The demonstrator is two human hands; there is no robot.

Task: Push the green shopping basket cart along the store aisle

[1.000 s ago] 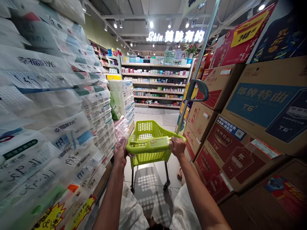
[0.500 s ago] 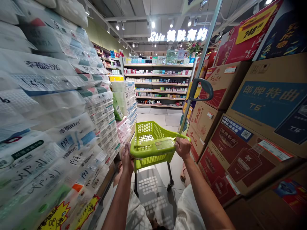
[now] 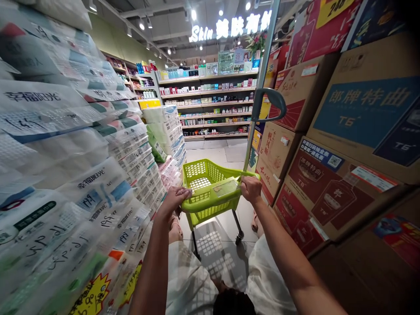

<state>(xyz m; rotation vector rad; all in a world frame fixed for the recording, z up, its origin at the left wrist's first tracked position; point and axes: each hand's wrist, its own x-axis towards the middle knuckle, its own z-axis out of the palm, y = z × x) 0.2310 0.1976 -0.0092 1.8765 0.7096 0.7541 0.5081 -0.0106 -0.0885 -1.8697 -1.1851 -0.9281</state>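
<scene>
A green lattice-sided cart (image 3: 215, 211) is standing on the tiled floor (image 3: 229, 155) directly before the person, between a wall of white plastic-wrapped packs (image 3: 92, 175) on the left and piled cartons (image 3: 315, 170) on the right. The right hand (image 3: 251, 188) is gripping the right end of the cart's handle bar (image 3: 210, 202), its fingers curled into a fist. The left hand (image 3: 177, 199) is resting at the opposite corner — palm down, fingers stretching loosely over the bar; whether its thumb is gripping beneath, one cannot tell. A metal pole (image 3: 249, 151) with a grey loop handle (image 3: 278, 99) is rising just beyond the right hand. A visible cart leg is ending in a dark caster (image 3: 239, 238), and a patterned shadow (image 3: 213, 258) is falling across the floor. Farther ahead, well apart from the cart, shelves (image 3: 210, 105) of small boxes and bottles are spanning the background, with flowers (image 3: 256, 43) standing at upper right — and a lit white sign (image 3: 231, 27) glowing above
</scene>
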